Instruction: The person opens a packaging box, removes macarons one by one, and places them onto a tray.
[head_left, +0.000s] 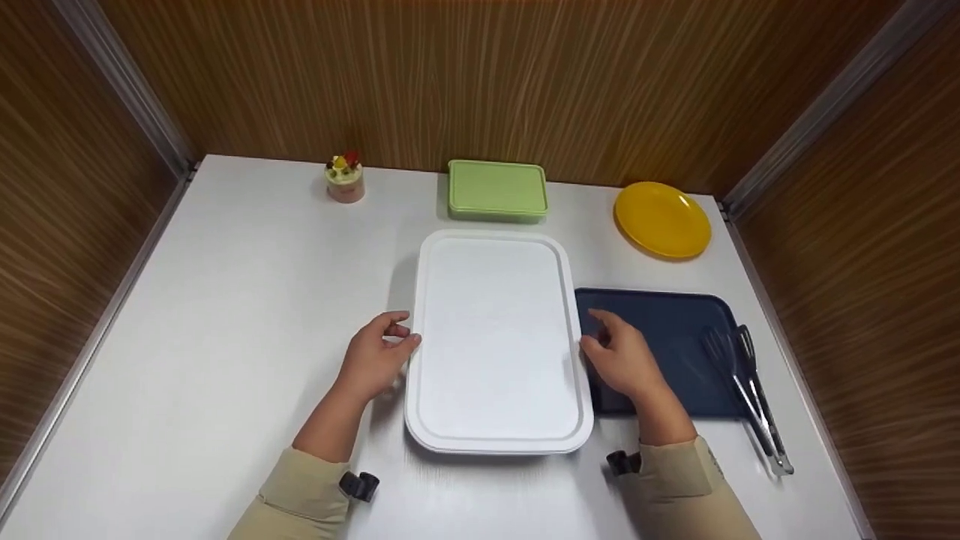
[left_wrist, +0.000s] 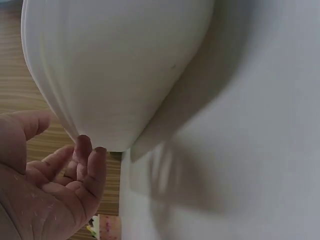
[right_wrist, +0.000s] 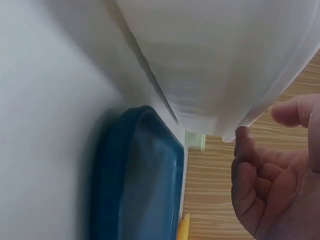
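A white box (head_left: pixel 495 337) with a rounded, rimmed lid stands on the white table between the two hands. The left hand (head_left: pixel 377 352) is at its left side, thumb near the lid's edge. In the left wrist view, loosely bent fingers (left_wrist: pixel 96 167) come up to the rim and the thumb stands apart from them. On the opposite side is the right hand (head_left: pixel 621 354), partly over a dark blue tray (head_left: pixel 660 315). One fingertip (right_wrist: pixel 242 132) meets the rim in the right wrist view, with the thumb held away. Neither hand visibly wraps around the box.
Black-headed tongs (head_left: pixel 761 405) lie across the tray's right edge. Behind the white box sits a green lidded container (head_left: pixel 498 187). A yellow plate (head_left: pixel 663 220) is at the back right, and a fruit-topped dessert cup (head_left: pixel 345 184) at the back left. Wood-grain panels (head_left: pixel 480 75) enclose the table.
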